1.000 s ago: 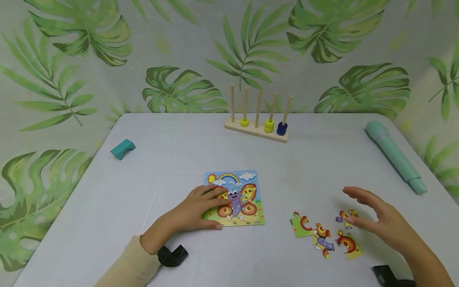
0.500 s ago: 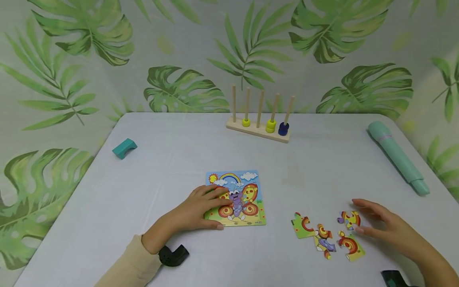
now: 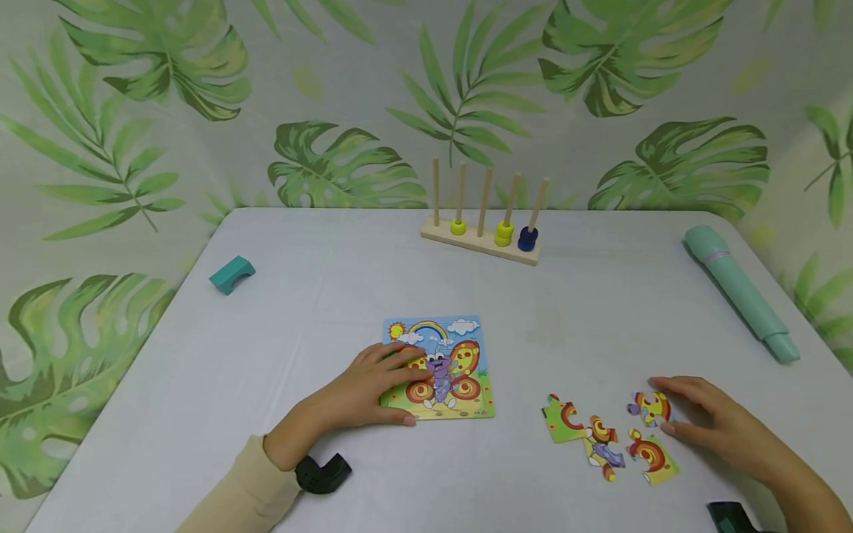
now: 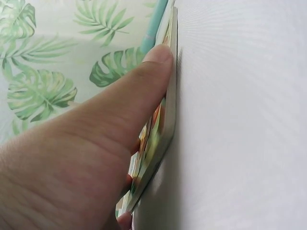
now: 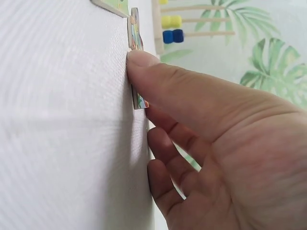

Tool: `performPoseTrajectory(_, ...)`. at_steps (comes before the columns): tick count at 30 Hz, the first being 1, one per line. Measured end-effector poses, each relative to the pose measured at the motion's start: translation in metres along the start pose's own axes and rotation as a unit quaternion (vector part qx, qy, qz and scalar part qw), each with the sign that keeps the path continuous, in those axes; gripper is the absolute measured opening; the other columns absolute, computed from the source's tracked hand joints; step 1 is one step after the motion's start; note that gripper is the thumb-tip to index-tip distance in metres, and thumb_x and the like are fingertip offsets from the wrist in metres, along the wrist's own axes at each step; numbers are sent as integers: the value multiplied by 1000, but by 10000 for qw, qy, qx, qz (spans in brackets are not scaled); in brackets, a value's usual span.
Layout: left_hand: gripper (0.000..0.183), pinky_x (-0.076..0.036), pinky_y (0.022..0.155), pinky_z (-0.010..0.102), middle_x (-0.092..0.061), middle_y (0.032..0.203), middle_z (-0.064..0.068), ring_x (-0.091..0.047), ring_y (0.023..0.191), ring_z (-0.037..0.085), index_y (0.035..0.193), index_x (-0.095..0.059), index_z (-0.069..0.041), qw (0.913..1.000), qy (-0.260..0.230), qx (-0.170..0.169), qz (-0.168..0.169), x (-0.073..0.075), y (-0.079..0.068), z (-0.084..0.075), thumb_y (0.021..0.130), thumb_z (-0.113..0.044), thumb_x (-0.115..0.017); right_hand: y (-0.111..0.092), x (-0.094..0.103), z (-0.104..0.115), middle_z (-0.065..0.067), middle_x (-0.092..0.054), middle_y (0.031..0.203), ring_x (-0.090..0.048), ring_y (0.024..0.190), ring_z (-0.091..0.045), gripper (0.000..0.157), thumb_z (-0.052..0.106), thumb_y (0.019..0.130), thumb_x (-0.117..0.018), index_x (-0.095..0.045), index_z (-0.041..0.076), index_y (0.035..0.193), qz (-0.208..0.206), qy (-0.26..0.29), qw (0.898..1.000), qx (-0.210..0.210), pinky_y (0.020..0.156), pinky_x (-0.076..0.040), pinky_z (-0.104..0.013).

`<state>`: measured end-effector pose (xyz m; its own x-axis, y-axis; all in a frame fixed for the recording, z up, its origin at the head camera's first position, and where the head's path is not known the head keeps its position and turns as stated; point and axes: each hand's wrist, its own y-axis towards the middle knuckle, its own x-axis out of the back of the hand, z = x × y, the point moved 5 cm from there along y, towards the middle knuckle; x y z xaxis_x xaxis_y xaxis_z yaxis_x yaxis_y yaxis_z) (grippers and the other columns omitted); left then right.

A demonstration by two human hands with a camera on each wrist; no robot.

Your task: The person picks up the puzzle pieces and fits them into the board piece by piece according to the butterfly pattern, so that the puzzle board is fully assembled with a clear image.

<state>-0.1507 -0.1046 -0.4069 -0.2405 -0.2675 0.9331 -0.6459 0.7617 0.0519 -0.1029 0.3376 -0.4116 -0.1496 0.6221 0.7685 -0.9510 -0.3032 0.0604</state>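
Observation:
My left hand lies across the left part of a square butterfly puzzle board, fingers spread over the picture. In the left wrist view the thumb rests along the edge of the board. At the right, my right hand pinches a small yellow and red puzzle piece by its edges between thumb and index finger. The right wrist view has the thumb against that piece; the index fingertip is hidden there. Nearby lie a green piece, a purple piece and a red-swirl piece.
A wooden peg stand with yellow and blue beads stands at the back. A teal arch block is at the far left. Along the right side lies a mint-green tube-shaped object. The white table meets a leaf-print cloth behind.
My right hand has come down and a little to the right onto the yellow and red puzzle piece, thumb and index finger closing in. The left hand stays on the board.

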Motion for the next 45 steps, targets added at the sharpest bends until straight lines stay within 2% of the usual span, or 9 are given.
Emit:
performPoseTrajectory(3, 64, -15, 103, 46, -29, 143, -3, -18, 131, 24, 132, -46, -28, 10000, 25, -11, -1, 0, 0, 0, 77, -60, -55, 0, 0, -1, 15, -41, 115, -25, 105, 17, 48, 18, 78, -70, -54, 10, 122, -14, -144, 9998, -159, 81, -17, 2)
performPoseTrajectory(9, 64, -15, 103, 47, -29, 143, -3, -18, 131, 24, 132, -47, -28, 10000, -24, 3, -5, 0, 0, 0, 77, -59, -57, 1, 1, -3, -5, -45, 114, -28, 101, 14, 47, 24, 77, -71, -56, 12, 120, -80, -426, 9983, -400, 79, -14, 3)
performPoseTrajectory(11, 63, -15, 103, 47, -29, 143, -3, -18, 131, 24, 132, -47, -28, 10000, -24, 7, -9, 0, 0, 0, 77, -59, -57, 1, 0, -2, -7, -46, 114, -29, 100, 13, 47, 25, 76, -71, -56, 12, 119, -113, -473, 9979, -424, 79, -13, 3)
performPoseTrajectory(14, 63, -15, 103, 46, -29, 143, -3, -18, 131, 24, 132, -47, -28, 10000, -17, -14, -19, 0, 0, 0, 78, -58, -57, 1, 0, -1, -7, -47, 113, -30, 99, 12, 48, 26, 77, -71, -56, 12, 119, -133, -486, 9977, -445, 78, -13, 4)
performPoseTrajectory(19, 62, -15, 103, 46, -30, 143, -3, -18, 131, 24, 131, -47, -27, 10000, -27, -77, -48, 0, 1, 0, 78, -58, -57, 0, -1, -2, -8, -43, 116, -30, 99, 8, 55, 25, 77, -71, -51, 14, 127, 93, -351, 9982, -468, 78, -14, 3)
performPoseTrajectory(24, 63, -15, 103, 46, -30, 143, -3, -18, 131, 24, 131, -47, -27, 9999, -42, -89, -57, -1, 1, 0, 78, -59, -56, -2, 0, -3, -6, -41, 115, -29, 101, 9, 57, 19, 76, -72, -50, 15, 128, 160, -257, 9991, -293, 77, -17, 1)
performPoseTrajectory(32, 63, -14, 103, 45, -28, 144, -4, -17, 132, 24, 132, -46, -28, 10000, -30, -44, -30, -2, 0, 2, 78, -60, -54, -1, 1, 3, -1, -48, 104, -36, 93, 9, 48, 20, 74, -74, -58, 17, 120, -164, -591, 9980, -168, 73, -23, -2)
performPoseTrajectory(38, 63, -13, 103, 45, -28, 144, -4, -17, 132, 23, 132, -47, -28, 10000, -44, -22, -26, -2, 0, 1, 78, -60, -55, 1, 2, 6, -1, -49, 99, -40, 84, 3, 47, 21, 73, -75, -59, 16, 117, -314, -762, 9962, -276, 69, -31, -10)
performPoseTrajectory(45, 63, -13, 103, 45, -28, 144, -4, -16, 132, 23, 132, -46, -28, 10000, -54, 26, 26, -1, 0, 1, 78, -60, -55, 3, 7, 21, 3, -46, 95, -42, 81, -1, 49, 5, 70, -75, -59, 13, 115, -765, -516, 9956, 134, 69, -33, -8)
